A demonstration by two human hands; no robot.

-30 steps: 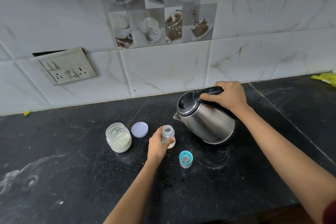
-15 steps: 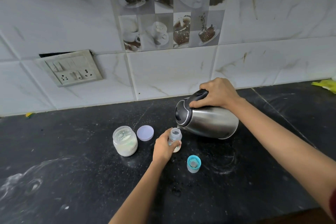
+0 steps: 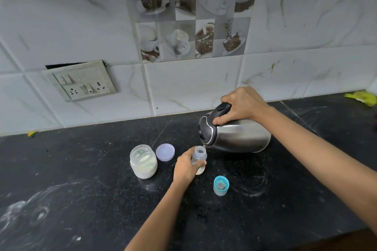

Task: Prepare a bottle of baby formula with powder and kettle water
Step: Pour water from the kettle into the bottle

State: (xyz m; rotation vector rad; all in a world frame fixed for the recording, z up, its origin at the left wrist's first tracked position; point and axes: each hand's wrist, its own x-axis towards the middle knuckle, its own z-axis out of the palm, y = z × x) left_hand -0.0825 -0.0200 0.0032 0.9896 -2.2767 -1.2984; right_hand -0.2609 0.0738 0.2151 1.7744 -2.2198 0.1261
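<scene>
A small clear baby bottle (image 3: pixel 199 154) stands open-topped on the black counter (image 3: pixel 102 199), and my left hand (image 3: pixel 186 166) grips its body. My right hand (image 3: pixel 242 106) holds the black handle of a steel kettle (image 3: pixel 240 138), which is lifted and tipped far over to the left so its spout sits right at the bottle's mouth. A glass jar of white powder (image 3: pixel 143 162) stands open to the left of the bottle, its lilac lid (image 3: pixel 165 152) lying beside it. The bottle's blue cap (image 3: pixel 221 185) rests in front of the bottle.
A tiled wall with a switch and socket plate (image 3: pixel 81 82) runs along the back of the counter. A yellow-green object (image 3: pixel 362 98) lies at the far right by the wall. White powder smears mark the counter at lower left and under the kettle.
My right hand has lifted the kettle off the counter and tipped it leftward until its spout reached the bottle's mouth. My left hand kept hold of the bottle.
</scene>
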